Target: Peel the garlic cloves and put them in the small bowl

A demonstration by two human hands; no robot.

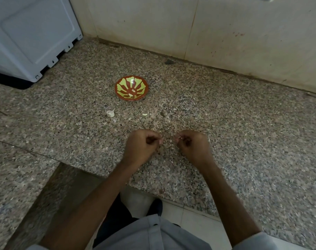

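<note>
1. The bowl (131, 88), red with a yellow-green pattern, stands on the speckled stone tabletop (234, 123).
2. A few peeled cloves (130, 95) lie inside the bowl, towards its near side.
3. A loose clove (110, 113), whitish with a papery tail, lies on the tabletop nearer the person than the bowl and a little to its left. It does not touch the bowl.
4. A smaller pale piece (144, 114) lies nearer than the bowl and slightly to its right, apart from the loose clove.
5. Both hands are closer to the person again, well short of the bowl and near the tabletop's front edge. There is a gap between them.
6. The left hand (141, 147) is almost straight in front of the bowl. Its fingers are curled in and its thumb and forefinger pinch a pale scrap (160, 140). I cannot tell whether that is skin or garlic.
7. The right hand (191, 145) is off to the right of the bowl's line. Its fingers are curled too and it pinches a white bit (179, 137) at the fingertips. It is too small to tell whether it is a whole clove.
8. Pale flakes (171, 144) dot the tabletop between the hands.
9. A white appliance (27, 33) stands far to the left of and behind the bowl.
10. A tiled wall (225, 33) rises behind the bowl.
</note>
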